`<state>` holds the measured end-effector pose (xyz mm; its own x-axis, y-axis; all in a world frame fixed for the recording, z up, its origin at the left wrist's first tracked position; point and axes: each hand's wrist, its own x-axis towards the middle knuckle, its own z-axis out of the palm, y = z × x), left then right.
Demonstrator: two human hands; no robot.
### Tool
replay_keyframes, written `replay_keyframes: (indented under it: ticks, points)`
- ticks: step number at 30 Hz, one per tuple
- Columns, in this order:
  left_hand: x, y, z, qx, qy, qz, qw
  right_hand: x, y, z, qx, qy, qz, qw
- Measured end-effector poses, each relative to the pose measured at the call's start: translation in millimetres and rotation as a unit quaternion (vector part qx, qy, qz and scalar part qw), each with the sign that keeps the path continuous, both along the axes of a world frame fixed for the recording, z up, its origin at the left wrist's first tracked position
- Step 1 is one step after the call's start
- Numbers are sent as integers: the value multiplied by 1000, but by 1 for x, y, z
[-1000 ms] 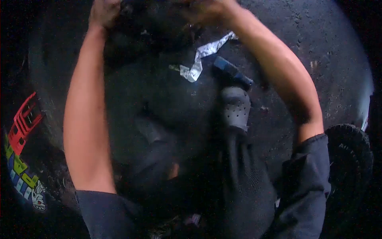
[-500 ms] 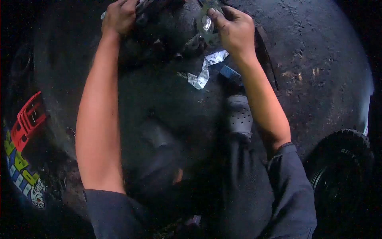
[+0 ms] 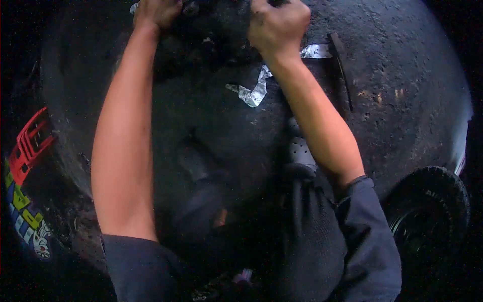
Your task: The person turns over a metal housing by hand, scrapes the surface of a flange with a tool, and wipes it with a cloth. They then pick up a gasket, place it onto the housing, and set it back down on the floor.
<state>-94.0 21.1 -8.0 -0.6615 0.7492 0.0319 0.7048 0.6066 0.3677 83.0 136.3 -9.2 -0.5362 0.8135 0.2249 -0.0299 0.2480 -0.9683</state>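
Observation:
My left hand is at the top edge, left of centre, its fingers curled and partly cut off by the frame; a small pale scrap shows beside it. Right of centre, my right hand is closed, knuckles up, and what it holds is hidden. A crumpled silvery strip lies on the dark ground below my right hand and passes behind the wrist. Its other end reaches a thin dark bar on the right.
Grey perforated shoe stands below my right forearm. A tyre is at the lower right. Red frame-like shape and coloured lettering are at the far left. Dark rough ground spreads on the right.
My right hand has moved left and up; the clear, pale ring-like item in its fingers is no longer visible. More of the silvery strip shows to the right. The blue block is out of sight.

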Motion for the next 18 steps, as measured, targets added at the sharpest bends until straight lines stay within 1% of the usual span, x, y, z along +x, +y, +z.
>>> replay_keyframes:
  ticks: [1,2,4,5,7,8,10,11,12,13,14,16,17,18]
  points:
    - [-1,1,-1,-2,58,-40,998,-9,-1,-4,31,25,-37,999]
    - [-1,1,-2,1,58,-40,998,-9,-2,-7,34,25,-37,998]
    - [1,1,-1,11,11,-5,1000,-8,-3,-5,-65,-42,-6,997]
    - [2,0,-1,13,6,-4,1000,-10,-1,-4,-63,-47,-5,997]
    - [6,-1,5,20,-59,10,998,-11,4,-5,-136,-4,37,990]
    - [16,3,15,20,-60,12,998,-10,1,-6,-136,-6,38,990]
    - [38,11,35,34,-170,150,973,-7,-3,-6,-86,-38,-5,996]
    - [28,7,25,36,-168,149,974,-5,-7,-12,-27,-58,-14,998]
    - [10,-2,5,15,-63,66,996,-2,-12,-21,30,-79,-25,996]
    - [-7,-6,-8,-5,43,-18,999,-8,-14,-30,-52,-24,-52,997]
    - [-16,-6,-11,-3,44,-18,999,-10,-7,-24,-49,-23,-53,997]
    - [-20,-11,-22,25,134,-153,979,-7,2,-13,-60,1,-45,997]
    - [1,-2,-2,72,-36,-63,995,-11,-1,-3,-139,28,-43,989]
    - [1,-5,-4,72,-37,-64,995,-8,-7,-2,-140,27,-44,989]
